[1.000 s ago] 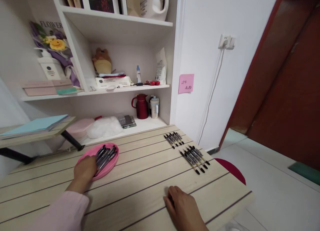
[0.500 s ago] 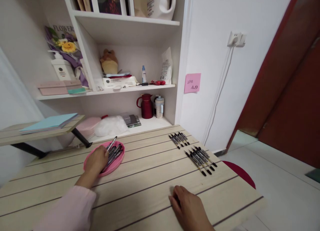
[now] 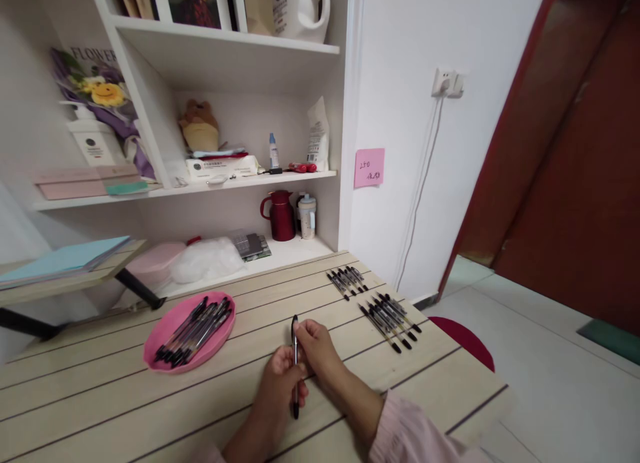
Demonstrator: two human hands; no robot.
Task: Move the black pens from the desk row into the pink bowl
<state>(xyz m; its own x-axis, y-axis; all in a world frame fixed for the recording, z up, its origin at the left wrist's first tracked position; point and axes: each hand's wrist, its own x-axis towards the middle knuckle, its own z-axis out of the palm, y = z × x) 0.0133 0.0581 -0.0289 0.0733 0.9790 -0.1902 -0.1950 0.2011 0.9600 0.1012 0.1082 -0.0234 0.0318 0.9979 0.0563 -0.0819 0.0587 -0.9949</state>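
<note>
A capped pen (image 3: 295,356) with black ends stands nearly vertical in the picture, between my two hands over the middle of the table. My left hand (image 3: 280,383) is closed around its lower part. The fingers of my right hand (image 3: 315,343) pinch it near the capped top end. To the left, a pink oval tray (image 3: 227,333) holds a pile of several similar pens (image 3: 195,329). On the right of the table lie two groups of pens in rows: a farther group (image 3: 347,281) and a nearer group (image 3: 390,319).
Behind the wooden table (image 3: 240,396) rise white shelves with a red jug (image 3: 281,216), a pale cup (image 3: 307,216) and a plastic bag (image 3: 207,259). A small raised stand (image 3: 135,249) bears blue paper at the left. A red round stool (image 3: 463,343) sits beyond the right edge.
My left hand has left the pink tray with a pen and come to the middle. My right hand has moved left and forward and now grips the pen too. The view has shifted right.
</note>
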